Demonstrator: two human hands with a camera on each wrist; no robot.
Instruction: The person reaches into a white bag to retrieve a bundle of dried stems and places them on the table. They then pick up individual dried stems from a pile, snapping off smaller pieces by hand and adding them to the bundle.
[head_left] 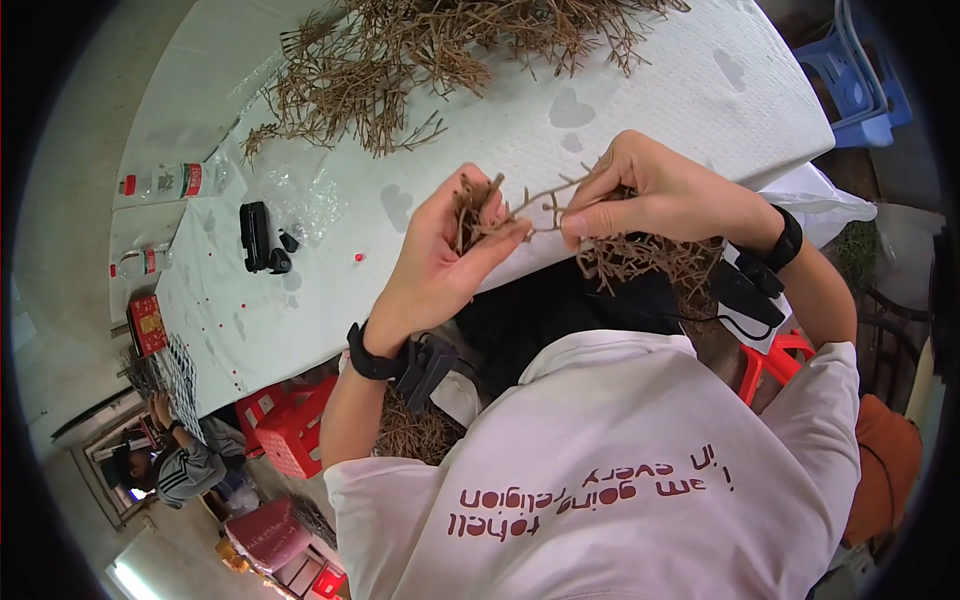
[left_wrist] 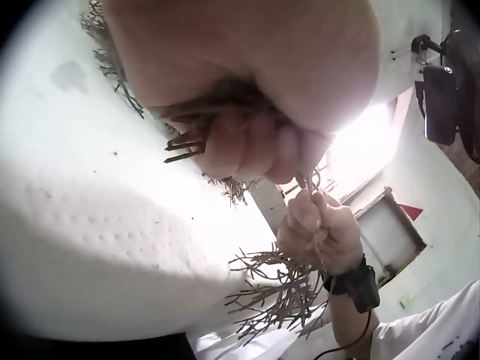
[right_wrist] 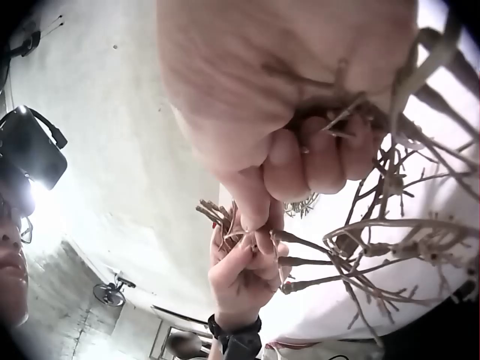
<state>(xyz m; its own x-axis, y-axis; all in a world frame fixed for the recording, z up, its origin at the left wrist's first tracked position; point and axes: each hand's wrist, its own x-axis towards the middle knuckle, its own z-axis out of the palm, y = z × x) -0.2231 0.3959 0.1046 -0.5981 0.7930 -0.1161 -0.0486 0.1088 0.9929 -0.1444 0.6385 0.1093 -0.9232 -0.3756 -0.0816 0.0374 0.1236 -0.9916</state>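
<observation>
My left hand [head_left: 430, 255] holds a small bundle of short brown dried twigs [head_left: 468, 218] in its curled fingers, the cut ends poking out past the forefinger. Facing it, my right hand [head_left: 655, 190] grips a larger, many-branched bunch of dried twigs [head_left: 645, 258] that hangs below the palm. A thin forked twig [head_left: 545, 195] spans the gap between the two hands, with the right thumb and forefinger pinching near it. In the right wrist view the fingertips of both hands meet closely, and the branched twigs [right_wrist: 382, 262] spread to the right.
A big heap of dried twigs [head_left: 430, 50] covers the far part of the white-covered table [head_left: 690, 90]. Plastic bottles [head_left: 190, 180], a clear bag [head_left: 305, 200], a black case [head_left: 254, 237] and a red cap [head_left: 358, 257] lie leftward. Red stools [head_left: 295, 430] and another person [head_left: 190, 470] are beyond.
</observation>
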